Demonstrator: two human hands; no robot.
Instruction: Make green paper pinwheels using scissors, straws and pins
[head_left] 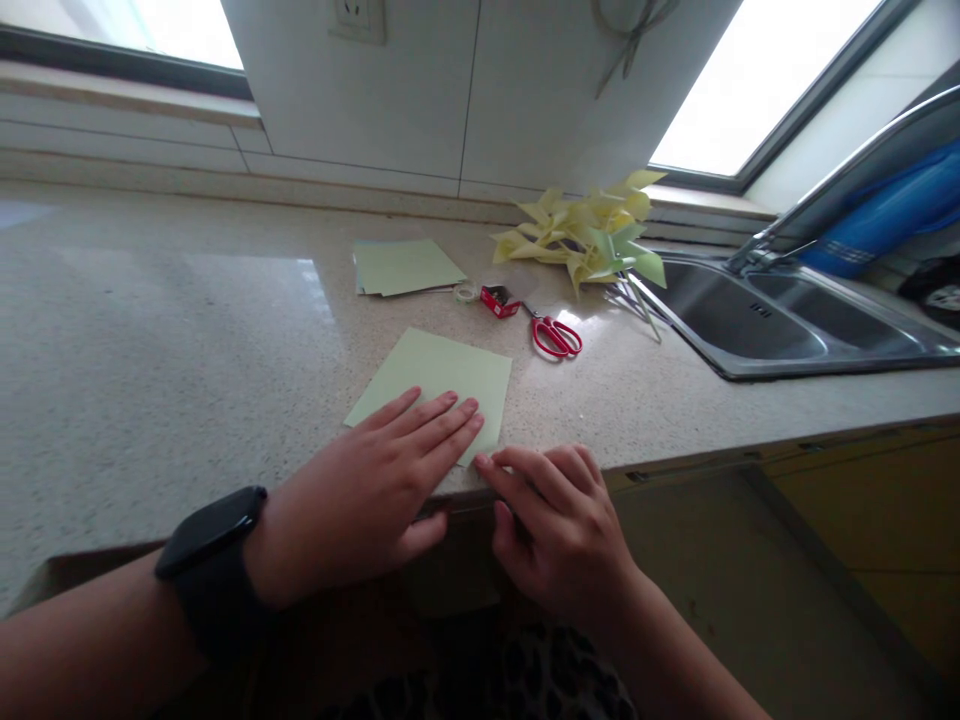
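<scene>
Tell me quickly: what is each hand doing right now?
Left hand: open, flat, pressing on the green paper sheet.
Right hand: fingers curled, fingertips at the sheet's near corner; grip cannot be told.

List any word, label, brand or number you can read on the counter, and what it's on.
None can be read.
Green paper under the left hand: blank.
Paper stack: blank.
Red box: any print is too small and blurred to read.
Watch: screen is dark.
Scissors: no marking visible.
</scene>
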